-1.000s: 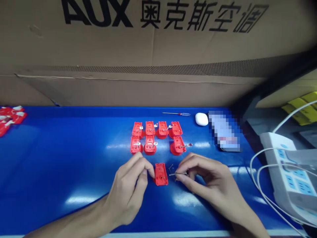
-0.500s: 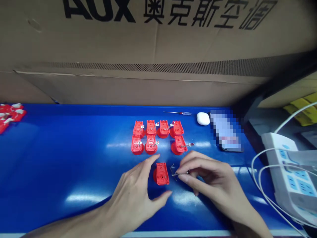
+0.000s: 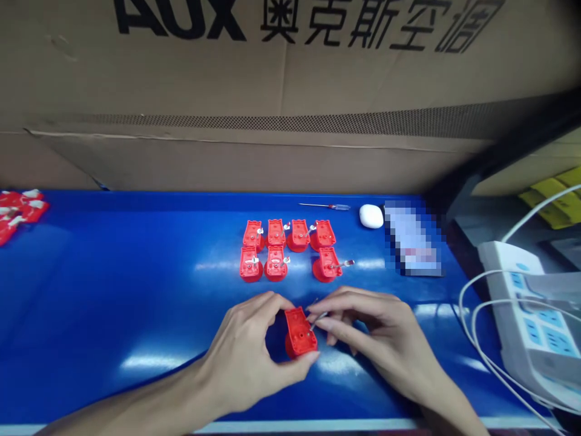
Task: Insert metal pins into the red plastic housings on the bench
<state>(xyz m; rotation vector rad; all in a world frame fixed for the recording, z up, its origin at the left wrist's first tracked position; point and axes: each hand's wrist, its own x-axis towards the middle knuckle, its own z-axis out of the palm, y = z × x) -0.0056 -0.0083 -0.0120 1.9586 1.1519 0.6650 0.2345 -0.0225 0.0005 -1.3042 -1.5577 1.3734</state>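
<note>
Here, your half-curled left hand grips the red plastic trough-shaped housing by its ends, long axis running away from you, while your right hand, just right of it, pinches a thin silvery metal rod at its right edge.

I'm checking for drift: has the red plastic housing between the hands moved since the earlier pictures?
Yes: the red plastic housing has shifted toward the camera and slightly right, judged against the screwdriver.

Seven housings sit on the table behind the nearest housing — screwdriver behind them, power strip rightward.
</note>
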